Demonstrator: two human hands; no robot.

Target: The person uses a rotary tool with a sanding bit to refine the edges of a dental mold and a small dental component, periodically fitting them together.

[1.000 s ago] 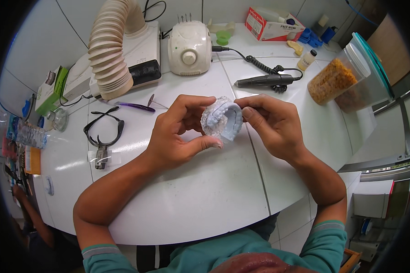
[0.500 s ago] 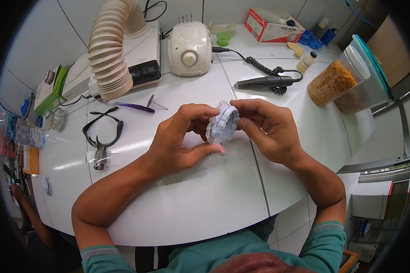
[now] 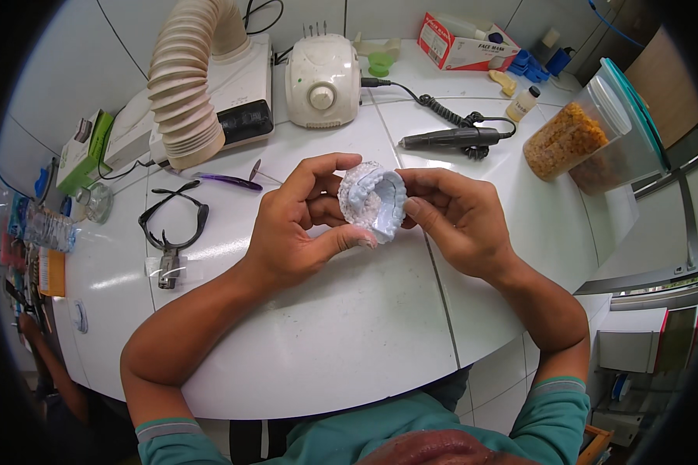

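Between my hands, above the white table, are two pale plaster dental casts. My left hand (image 3: 293, 221) is curled round the rough, pebbly white cast (image 3: 354, 194), fingers behind it and thumb at its lower edge. My right hand (image 3: 464, 225) pinches the right side of the smoother bluish-white, arch-shaped cast (image 3: 395, 209) between thumb and fingers. The two casts overlap in view; whether they are joined or only touching I cannot tell. Some of my left fingers are hidden behind them. Whitish dust marks my left thumb tip.
Behind lie a black rotary handpiece (image 3: 451, 139), its white control unit (image 3: 323, 81) and a ribbed suction hose (image 3: 182, 93). Black glasses (image 3: 202, 225) and a purple-handled tool (image 3: 236, 181) are at left. A tub of orange-brown granules (image 3: 566, 139) stands at right; a co-worker's arm (image 3: 50, 356) shows far left.
The casts have turned between my hands, so the rough one and the hollow of the arch now face me more. My left hand has shifted slightly left.
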